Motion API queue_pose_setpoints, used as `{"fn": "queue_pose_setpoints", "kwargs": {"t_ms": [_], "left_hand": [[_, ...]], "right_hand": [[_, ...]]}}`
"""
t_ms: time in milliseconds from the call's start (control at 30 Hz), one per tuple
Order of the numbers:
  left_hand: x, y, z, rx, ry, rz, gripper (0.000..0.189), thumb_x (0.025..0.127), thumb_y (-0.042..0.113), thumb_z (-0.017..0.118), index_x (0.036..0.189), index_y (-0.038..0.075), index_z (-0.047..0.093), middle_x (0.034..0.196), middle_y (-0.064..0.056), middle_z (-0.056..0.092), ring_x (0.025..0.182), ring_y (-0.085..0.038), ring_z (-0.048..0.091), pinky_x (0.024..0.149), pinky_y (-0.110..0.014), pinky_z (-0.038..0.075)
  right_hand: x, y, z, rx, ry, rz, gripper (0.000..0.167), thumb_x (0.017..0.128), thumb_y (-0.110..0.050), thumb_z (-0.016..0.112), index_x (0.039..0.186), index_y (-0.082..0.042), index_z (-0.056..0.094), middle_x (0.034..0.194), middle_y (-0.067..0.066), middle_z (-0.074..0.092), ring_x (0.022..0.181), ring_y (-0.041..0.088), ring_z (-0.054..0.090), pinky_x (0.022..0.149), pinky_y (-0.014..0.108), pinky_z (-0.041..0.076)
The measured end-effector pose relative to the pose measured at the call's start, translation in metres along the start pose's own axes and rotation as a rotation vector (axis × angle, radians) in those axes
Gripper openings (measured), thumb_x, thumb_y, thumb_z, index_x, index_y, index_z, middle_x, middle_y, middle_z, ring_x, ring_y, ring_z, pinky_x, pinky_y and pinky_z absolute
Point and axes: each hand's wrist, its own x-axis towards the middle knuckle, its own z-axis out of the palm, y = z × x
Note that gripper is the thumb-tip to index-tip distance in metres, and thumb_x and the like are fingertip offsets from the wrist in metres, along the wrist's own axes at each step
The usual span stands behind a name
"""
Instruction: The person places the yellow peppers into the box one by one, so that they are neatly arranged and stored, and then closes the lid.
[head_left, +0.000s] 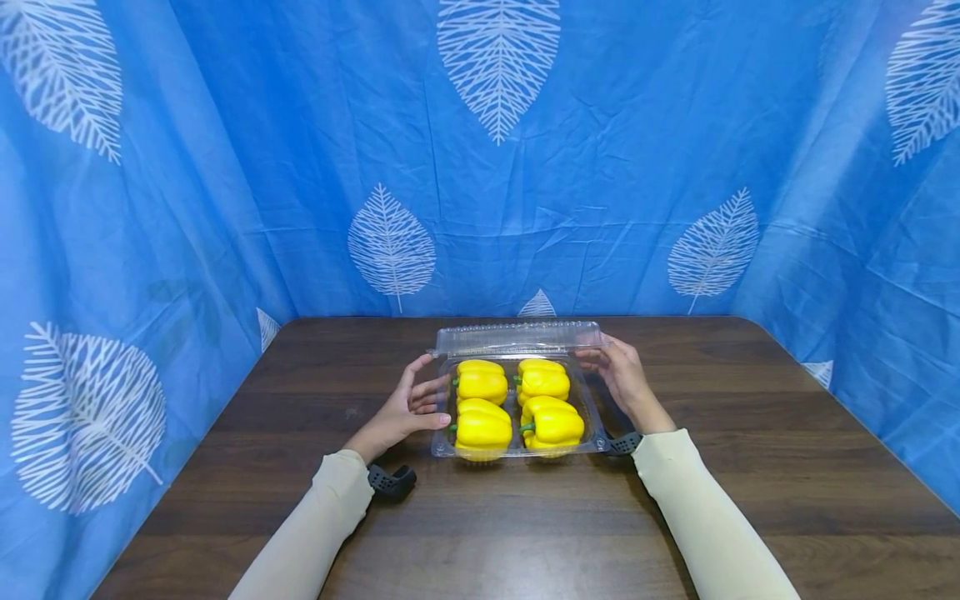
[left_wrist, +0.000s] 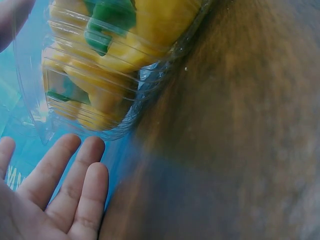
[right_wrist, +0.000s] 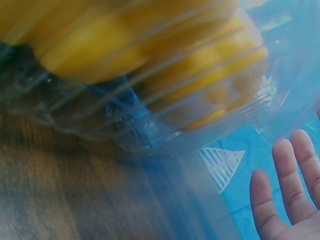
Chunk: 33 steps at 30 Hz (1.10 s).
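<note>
A clear plastic clamshell box [head_left: 517, 455] stands on the table with its lid [head_left: 517, 337] raised at the far side. Inside sit several yellow bell peppers [head_left: 483, 427] with green stems, in two rows. My left hand [head_left: 405, 412] is at the box's left side, thumb by the near rim and index finger by the lid's left corner. Its fingers [left_wrist: 65, 185] look extended in the left wrist view. At the right side, my right hand [head_left: 622, 375] has its fingertips by the lid's right corner. Straight fingers [right_wrist: 285, 175] show in the right wrist view; firm contact is unclear.
The dark wooden table [head_left: 525, 533] runs back to a blue curtain [head_left: 600, 208] with white leaf prints, which also hangs along both sides. A black strap [head_left: 392, 482] is on the left wrist, and another black strap [head_left: 624, 443] is on the right.
</note>
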Motion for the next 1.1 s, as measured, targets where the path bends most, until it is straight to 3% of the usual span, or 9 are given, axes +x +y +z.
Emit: {"fn": "queue_pose_setpoints", "kwargs": {"t_ms": [267, 500, 733, 900, 1100], "left_hand": [[0.001, -0.002, 0.002, 0.014, 0.0, 0.021, 0.101, 0.098, 0.01, 0.076, 0.174, 0.024, 0.01, 0.171, -0.021, 0.039, 0.152, -0.043, 0.045, 0.126, -0.056, 0.037], [0.0, -0.001, 0.004, 0.001, 0.007, 0.019, 0.098, 0.096, 0.01, 0.075, 0.173, 0.023, 0.016, 0.171, -0.019, 0.04, 0.152, -0.043, 0.045, 0.126, -0.057, 0.038], [0.0, -0.003, 0.006, 0.005, 0.021, 0.0, 0.096, 0.097, 0.014, 0.076, 0.172, 0.025, 0.018, 0.169, -0.02, 0.042, 0.151, -0.042, 0.046, 0.125, -0.056, 0.039], [-0.002, -0.005, 0.006, 0.015, 0.031, -0.01, 0.095, 0.099, 0.017, 0.074, 0.173, 0.024, 0.016, 0.168, -0.022, 0.042, 0.151, -0.043, 0.046, 0.125, -0.056, 0.04], [-0.003, -0.005, 0.007, 0.015, 0.031, 0.009, 0.093, 0.099, 0.018, 0.072, 0.173, 0.023, 0.015, 0.168, -0.025, 0.042, 0.151, -0.044, 0.046, 0.125, -0.056, 0.039]], "right_hand": [[-0.001, -0.001, -0.001, -0.03, 0.005, 0.008, 0.045, 0.115, -0.015, 0.042, 0.095, -0.032, 0.079, 0.1, -0.012, 0.077, 0.093, 0.007, 0.072, 0.088, 0.025, 0.06], [-0.003, -0.007, 0.001, -0.086, 0.045, 0.061, 0.043, 0.115, -0.017, 0.045, 0.09, -0.027, 0.079, 0.09, -0.011, 0.074, 0.087, 0.007, 0.067, 0.084, 0.024, 0.058], [-0.009, -0.009, -0.001, -0.131, 0.036, 0.068, 0.036, 0.114, -0.013, 0.044, 0.101, -0.02, 0.077, 0.092, -0.012, 0.073, 0.088, 0.005, 0.066, 0.084, 0.02, 0.056], [-0.013, -0.01, -0.002, -0.152, -0.002, 0.057, 0.033, 0.114, -0.013, 0.043, 0.102, -0.018, 0.074, 0.091, -0.011, 0.071, 0.086, 0.005, 0.065, 0.083, 0.019, 0.056], [-0.016, -0.013, -0.007, -0.23, -0.082, 0.039, 0.034, 0.115, -0.019, 0.041, 0.117, 0.001, 0.069, 0.1, -0.009, 0.071, 0.093, 0.006, 0.067, 0.089, 0.024, 0.06]]}}
